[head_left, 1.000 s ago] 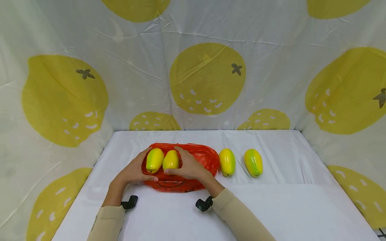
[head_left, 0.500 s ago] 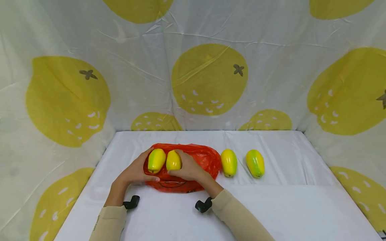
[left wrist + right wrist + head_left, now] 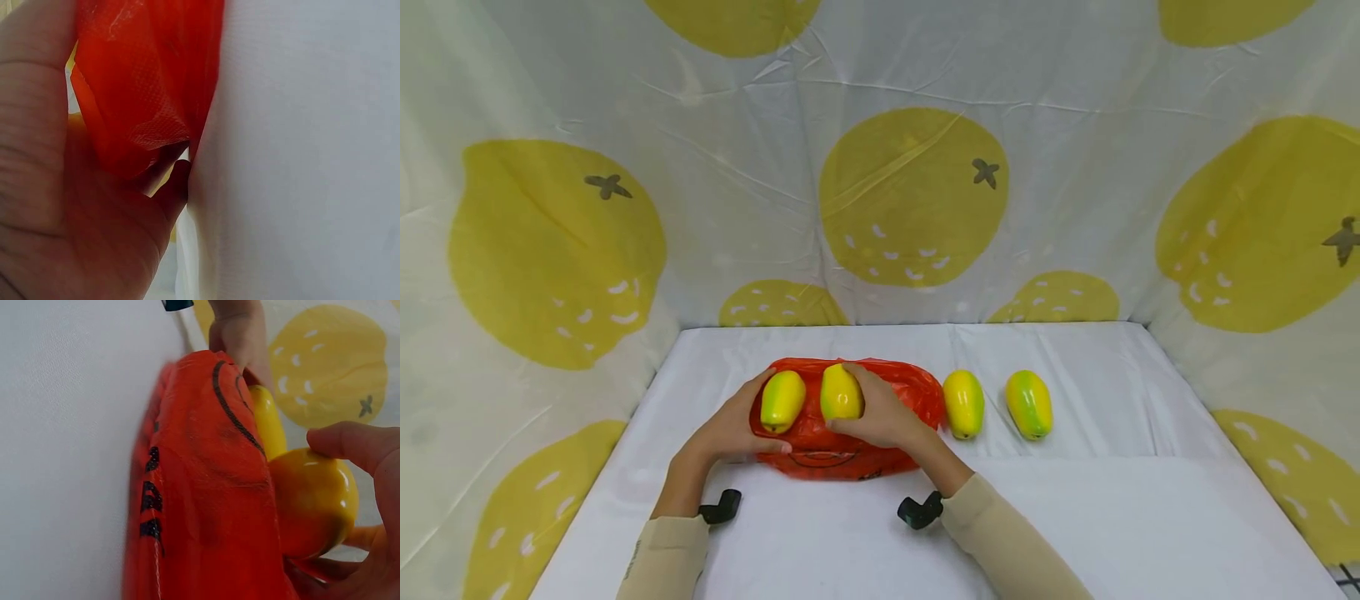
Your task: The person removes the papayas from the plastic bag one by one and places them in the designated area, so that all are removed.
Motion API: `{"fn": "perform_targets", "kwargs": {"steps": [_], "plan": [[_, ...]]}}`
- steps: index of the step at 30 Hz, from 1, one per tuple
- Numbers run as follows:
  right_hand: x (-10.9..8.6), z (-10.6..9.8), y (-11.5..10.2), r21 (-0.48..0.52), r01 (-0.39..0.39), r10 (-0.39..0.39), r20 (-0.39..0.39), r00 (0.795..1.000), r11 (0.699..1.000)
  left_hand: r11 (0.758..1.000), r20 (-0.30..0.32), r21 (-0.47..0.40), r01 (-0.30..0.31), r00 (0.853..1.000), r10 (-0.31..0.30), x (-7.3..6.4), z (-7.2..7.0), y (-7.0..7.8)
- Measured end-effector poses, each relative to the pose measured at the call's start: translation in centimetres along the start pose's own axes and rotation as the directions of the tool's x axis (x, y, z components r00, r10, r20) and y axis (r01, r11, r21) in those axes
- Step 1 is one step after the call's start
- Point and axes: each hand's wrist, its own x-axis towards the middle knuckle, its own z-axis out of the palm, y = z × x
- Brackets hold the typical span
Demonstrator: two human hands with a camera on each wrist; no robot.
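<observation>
A red plastic bag (image 3: 820, 446) lies on the white tabletop with its mouth spread wide. My left hand (image 3: 730, 425) holds the bag's left end, its thumb along the front and its fingers at the back edge; in the left wrist view red film (image 3: 144, 75) lies between thumb and fingers. One yellow-green mango (image 3: 782, 402) rests inside, beside those fingers. With my right hand (image 3: 883, 415) I grip a second mango (image 3: 841, 393) over the bag's opening, thumb in front and fingers behind. The right wrist view shows this mango (image 3: 315, 503) beside the bag's rim.
Two more mangoes lie to the right of the bag: one mango (image 3: 964, 404) right at its edge, another mango (image 3: 1030, 405) farther right. Behind the table (image 3: 1120, 517) hangs a pale cloth (image 3: 1060, 192) printed with lemons. Each wrist wears a black camera mount (image 3: 721, 507).
My right hand has shifted right with its mango, widening the gap to the mango in the bag. The left hand keeps its place at the bag's left end.
</observation>
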Motion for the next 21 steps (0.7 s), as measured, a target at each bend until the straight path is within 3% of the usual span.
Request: {"fn": "perform_targets", "kwargs": {"steps": [21], "plan": [[-2.7, -5.5, 1.8, 0.037, 0.016, -0.011, -0.130, 0.991, 0.999, 1.000, -0.007, 0.002, -0.016, 1.000, 0.016, -0.1, 0.0, 0.0]]}}
